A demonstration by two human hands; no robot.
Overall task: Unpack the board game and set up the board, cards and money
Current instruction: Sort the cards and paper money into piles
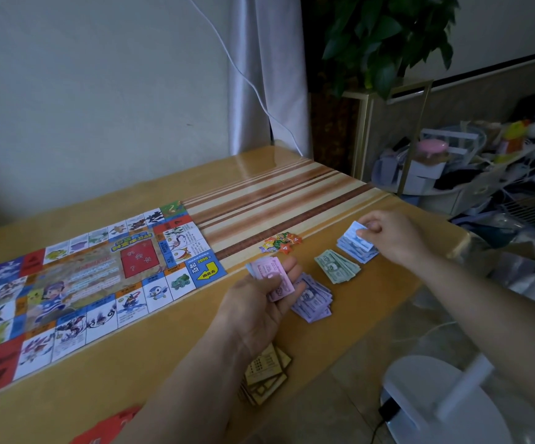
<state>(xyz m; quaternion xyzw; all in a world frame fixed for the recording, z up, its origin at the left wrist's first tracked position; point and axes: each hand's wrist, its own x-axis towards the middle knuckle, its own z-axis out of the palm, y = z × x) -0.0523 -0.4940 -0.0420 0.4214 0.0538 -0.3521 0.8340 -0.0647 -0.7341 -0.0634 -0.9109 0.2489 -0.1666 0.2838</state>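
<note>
Home: curtain (259, 75), houseplant (384, 36), household clutter (500, 161).

Left hand (259, 302): palm up, fingers (288, 270) curled, thumb clamped across what it holds.
Left forearm: bare, extended forward from lower centre.
Right hand (391, 235): palm down, fingertips pinched.
Right forearm: bare, extended from lower right.
</note>
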